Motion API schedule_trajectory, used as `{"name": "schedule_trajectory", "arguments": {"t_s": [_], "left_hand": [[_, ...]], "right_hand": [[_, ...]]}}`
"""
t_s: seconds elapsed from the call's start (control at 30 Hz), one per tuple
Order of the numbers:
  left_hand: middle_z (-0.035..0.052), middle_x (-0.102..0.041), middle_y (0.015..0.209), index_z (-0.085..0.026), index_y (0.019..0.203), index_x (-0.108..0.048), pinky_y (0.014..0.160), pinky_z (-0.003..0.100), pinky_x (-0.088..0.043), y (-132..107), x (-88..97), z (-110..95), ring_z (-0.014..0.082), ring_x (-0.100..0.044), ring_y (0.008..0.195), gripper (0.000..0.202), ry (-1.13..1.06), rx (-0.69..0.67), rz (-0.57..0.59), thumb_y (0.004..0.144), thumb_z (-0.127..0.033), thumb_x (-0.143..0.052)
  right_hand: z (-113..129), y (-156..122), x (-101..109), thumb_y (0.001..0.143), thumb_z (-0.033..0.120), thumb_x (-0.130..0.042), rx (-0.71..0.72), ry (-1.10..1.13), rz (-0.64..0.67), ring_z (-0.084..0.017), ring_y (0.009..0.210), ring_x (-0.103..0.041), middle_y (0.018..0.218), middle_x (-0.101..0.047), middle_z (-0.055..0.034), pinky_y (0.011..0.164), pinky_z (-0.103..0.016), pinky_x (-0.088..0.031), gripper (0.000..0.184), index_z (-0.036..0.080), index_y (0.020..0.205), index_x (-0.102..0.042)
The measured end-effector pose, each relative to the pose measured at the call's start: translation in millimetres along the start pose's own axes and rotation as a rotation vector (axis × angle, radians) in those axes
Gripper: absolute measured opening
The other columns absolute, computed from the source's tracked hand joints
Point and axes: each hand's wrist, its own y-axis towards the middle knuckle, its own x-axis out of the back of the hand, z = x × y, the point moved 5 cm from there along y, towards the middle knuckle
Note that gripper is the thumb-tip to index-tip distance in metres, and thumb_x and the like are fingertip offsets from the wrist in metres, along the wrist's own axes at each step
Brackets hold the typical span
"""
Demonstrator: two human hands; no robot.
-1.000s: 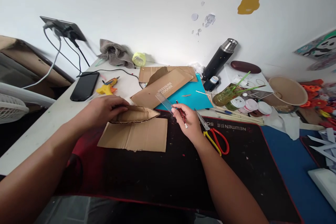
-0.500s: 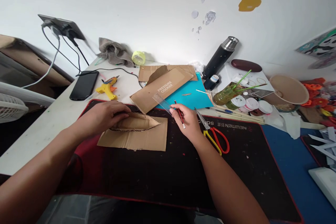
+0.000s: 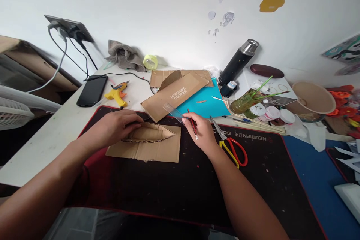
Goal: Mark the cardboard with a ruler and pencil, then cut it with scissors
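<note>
My left hand [image 3: 116,126] lies closed over the left end of a boat-shaped cardboard piece [image 3: 153,133], pressing it flat on a rectangular cardboard sheet [image 3: 152,150] that rests on the black desk mat [image 3: 182,180]. My right hand [image 3: 201,130] grips a red pencil [image 3: 192,124] and also holds the near end of a clear plastic ruler [image 3: 172,111], just right of the boat piece's pointed tip. Red and yellow scissors [image 3: 232,147] lie on the mat close to my right wrist.
Behind the mat lie a "PRESSURE COOKER" cardboard flap [image 3: 177,92], a teal sheet [image 3: 206,104], a yellow glue gun [image 3: 117,93], a black phone [image 3: 92,90] and a dark flask [image 3: 239,61]. Paint pots [image 3: 266,112], a green jar with sticks [image 3: 244,103] and a paper bowl [image 3: 313,99] crowd the right.
My left hand has lowered the boat-shaped cardboard piece from a raised, tilted position down flat onto the sheet. My right hand has hardly moved.
</note>
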Motion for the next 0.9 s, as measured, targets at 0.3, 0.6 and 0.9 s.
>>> {"name": "schedule_trajectory", "arguments": {"t_s": [0.3,0.6,0.9], "left_hand": [[0.0069,-0.084,0.110,-0.026,0.108,-0.081,0.088,0.038,-0.054,-3.6,16.3,21.5,0.0287,-0.074,0.098,0.037,0.017,0.093,-0.042,0.103,-0.050,-0.054],[0.0060,-0.083,0.112,-0.029,0.104,-0.079,0.095,0.040,-0.057,-0.7,0.0,2.9,0.0285,-0.076,0.104,0.038,-0.031,0.037,-0.016,0.103,-0.054,-0.051],[0.0062,-0.081,0.109,-0.029,0.103,-0.079,0.095,0.041,-0.058,-2.4,-0.4,6.4,0.0274,-0.075,0.102,0.037,-0.025,0.003,-0.010,0.103,-0.052,-0.051]], "right_hand": [[2.1,-0.4,-1.8,0.109,0.037,-0.062,0.037,-0.032,0.008,-0.029,0.102,-0.081,0.111,-0.086,-0.0088,0.086,-0.037,-0.060,0.022,0.025,0.114,-0.079],[1.1,-0.7,-4.5,0.110,0.038,-0.062,0.052,-0.079,0.035,-0.030,0.105,-0.081,0.114,-0.085,-0.0090,0.088,-0.038,-0.061,0.022,0.026,0.115,-0.079],[2.7,-2.0,-7.1,0.110,0.034,-0.063,0.069,-0.124,0.061,-0.030,0.103,-0.080,0.112,-0.085,-0.0090,0.086,-0.038,-0.059,0.019,0.026,0.115,-0.078]]}}
